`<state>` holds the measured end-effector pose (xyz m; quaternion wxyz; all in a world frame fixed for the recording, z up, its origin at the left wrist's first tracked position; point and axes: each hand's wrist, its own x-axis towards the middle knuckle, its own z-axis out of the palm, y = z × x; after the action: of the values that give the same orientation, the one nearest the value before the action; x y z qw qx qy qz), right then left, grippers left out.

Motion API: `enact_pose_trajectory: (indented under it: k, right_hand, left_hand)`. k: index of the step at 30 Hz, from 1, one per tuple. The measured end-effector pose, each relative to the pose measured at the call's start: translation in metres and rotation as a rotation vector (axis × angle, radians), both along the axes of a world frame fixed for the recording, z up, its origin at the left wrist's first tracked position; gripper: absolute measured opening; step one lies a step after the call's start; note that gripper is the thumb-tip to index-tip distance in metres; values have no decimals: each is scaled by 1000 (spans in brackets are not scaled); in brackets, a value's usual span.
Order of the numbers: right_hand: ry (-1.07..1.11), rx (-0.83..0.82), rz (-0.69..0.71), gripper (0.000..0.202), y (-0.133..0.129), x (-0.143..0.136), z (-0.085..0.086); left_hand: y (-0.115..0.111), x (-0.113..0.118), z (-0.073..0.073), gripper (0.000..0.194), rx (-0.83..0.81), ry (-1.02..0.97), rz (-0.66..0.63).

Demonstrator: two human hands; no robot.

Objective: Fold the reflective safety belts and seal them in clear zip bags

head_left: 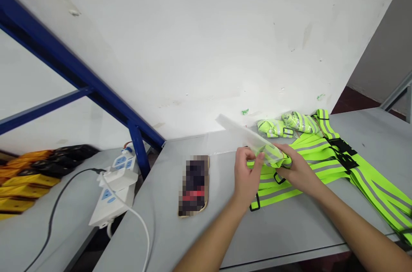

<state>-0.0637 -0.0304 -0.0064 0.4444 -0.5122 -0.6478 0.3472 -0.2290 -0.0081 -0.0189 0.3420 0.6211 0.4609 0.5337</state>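
Over the flat straps [328, 168]: left hand [247, 171] pinching clear bag [236, 128], right hand [298, 170] gripping bundled strap [273, 152] at bag's near end.

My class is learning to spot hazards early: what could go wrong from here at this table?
The clear bag, pinched in the left hand, looks thin and might crease or tear against the strap bundle in the right hand. Loose straps lie right below the hands, so one could tangle with the held bundle. The white cable crosses the left side of the table and might be snagged by a careless arm.
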Motion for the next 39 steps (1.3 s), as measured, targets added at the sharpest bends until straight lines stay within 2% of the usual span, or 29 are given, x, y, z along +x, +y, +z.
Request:
enact_pose_trajectory:
  k: [2, 3, 5, 7, 9, 12, 14, 22, 25, 27, 29, 32, 36, 37, 39]
  right_hand:
    - [38, -14, -18, 58, -1, -3, 2]
    - [70, -37, -28, 57, -2, -5, 3]
    - [146, -128, -33, 53, -3, -7, 5]
    - [231, -238, -26, 47, -4, -8, 7]
    - [318, -306, -21, 41, -4, -7, 8]
    - [454, -378, -33, 39, -5, -6, 10]
    - [532, -458, -57, 35, -5, -5, 11]
    - [670, -714, -151, 25, -3, 3, 12]
    - [566, -572, -130, 28, 0, 8, 12]
    - [440, -417, -61, 35, 2, 12, 12]
    - [347, -322, 1, 40, 3, 14, 11]
    - [294, -276, 14, 40, 4, 14, 10]
    - [316, -278, -65, 39, 3, 9, 9]
    - [340, -281, -78, 39, 3, 7, 10]
    - [412, -291, -91, 38, 3, 6, 11]
  left_hand:
    - [2, 4, 0, 35, -262, -236, 16]
    - [3, 5, 1, 38, -374, -362, -29]
    - [4, 7, 6, 41, -551, -577, -201]
    - [4, 8, 10, 43, -615, -686, -345]
    - [2, 8, 11, 40, -571, -652, -335]
    - [0, 6, 8, 33, -412, -482, -198]
    - [0, 5, 6, 31, -340, -367, -164]
    - [4, -4, 8, 31, -181, -61, -198]
    - [7, -8, 7, 30, -166, 78, -299]
    - [9, -9, 5, 31, -228, 131, -365]
    - [10, -8, 1, 31, -319, 114, -371]
    - [9, -1, -3, 32, -438, -25, -247]
    - [7, 6, -5, 56, -423, -224, 8]
    - [7, 7, -4, 58, -423, -250, 22]
    - [7, 6, -1, 54, -467, -270, -43]
